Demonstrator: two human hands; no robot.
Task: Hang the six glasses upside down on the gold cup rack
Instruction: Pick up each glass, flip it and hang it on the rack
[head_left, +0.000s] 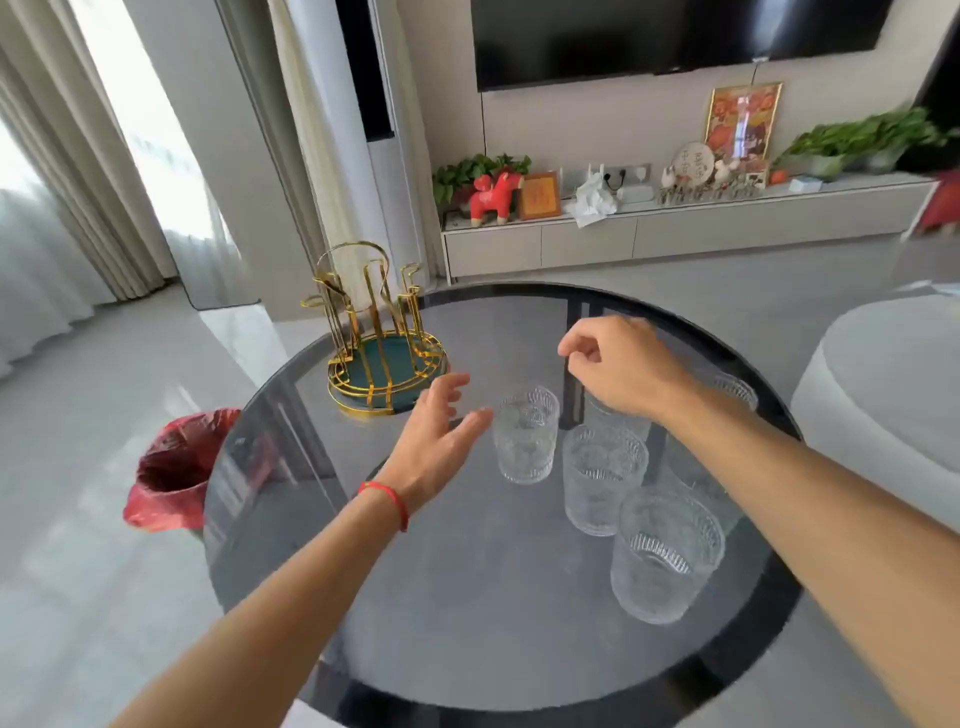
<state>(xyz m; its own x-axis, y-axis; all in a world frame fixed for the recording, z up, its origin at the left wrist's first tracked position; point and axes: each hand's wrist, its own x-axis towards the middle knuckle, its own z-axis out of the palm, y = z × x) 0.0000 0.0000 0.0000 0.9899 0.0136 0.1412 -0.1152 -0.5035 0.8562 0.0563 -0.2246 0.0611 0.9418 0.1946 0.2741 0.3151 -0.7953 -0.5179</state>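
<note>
The gold cup rack (378, 332) with a green base stands empty at the table's far left. Several clear ribbed glasses stand upright on the right half of the table. The leftmost glass (525, 434) is just right of my left hand (434, 439), which is open with fingers spread and not touching it. Two more glasses (602, 478) (666, 556) stand nearer me. My right hand (618, 364) hovers above the far glasses with fingers loosely curled and nothing in it. My right forearm partly hides the other glasses, one glass (737, 391) showing behind it.
The round dark glass table (467, 597) has a black rim. A bin with a red bag (179, 467) stands on the floor at the left. A white seat (893, 395) is at the right. A TV cabinet runs along the back wall.
</note>
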